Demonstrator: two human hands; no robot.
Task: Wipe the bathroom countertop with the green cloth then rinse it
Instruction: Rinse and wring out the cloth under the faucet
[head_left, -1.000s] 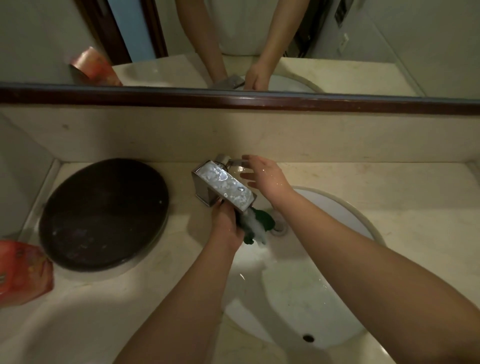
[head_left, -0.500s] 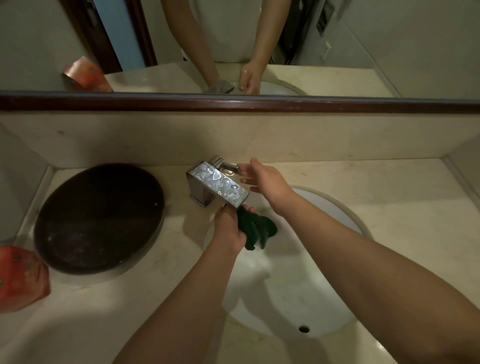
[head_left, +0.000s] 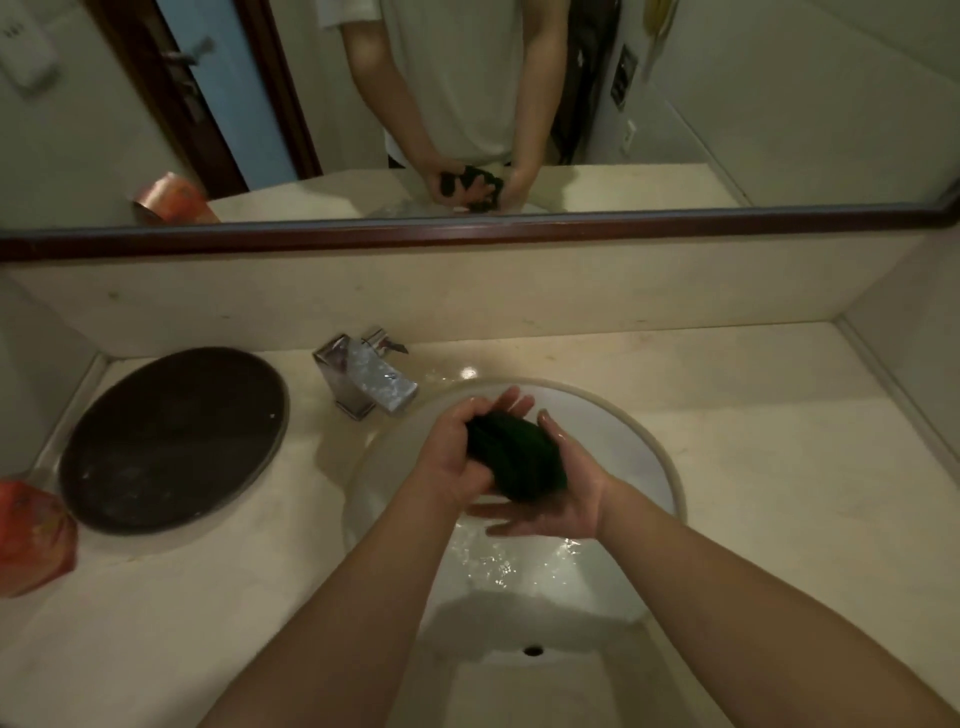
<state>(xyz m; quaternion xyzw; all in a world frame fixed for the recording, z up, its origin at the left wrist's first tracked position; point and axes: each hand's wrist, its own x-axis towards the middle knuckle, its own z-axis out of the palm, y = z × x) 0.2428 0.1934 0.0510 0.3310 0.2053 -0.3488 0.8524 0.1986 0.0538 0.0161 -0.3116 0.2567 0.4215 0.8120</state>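
The dark green cloth (head_left: 514, 460) is bunched up above the white sink basin (head_left: 667, 467). My left hand (head_left: 452, 457) grips its left side, thumb over the top. From the right, my right hand (head_left: 563, 493) cups it, fingers beneath and thumb along the far side. The mirror shows both hands wrapped round the cloth. The chrome faucet (head_left: 371, 384) stands just left of the hands, and I see no stream from its spout. Water glistens in the bottom of the basin. The beige countertop (head_left: 779, 441) surrounds the basin.
A round black tray (head_left: 171, 441) lies on the counter left of the faucet. A red packet (head_left: 31, 535) sits at the far left edge. The mirror (head_left: 779, 104) with a dark wooden frame runs along the back wall above a beige backsplash.
My right hand left the faucet handle and joined the left on the cloth. The cloth moved out from under the spout toward the basin's middle. The stream has stopped.
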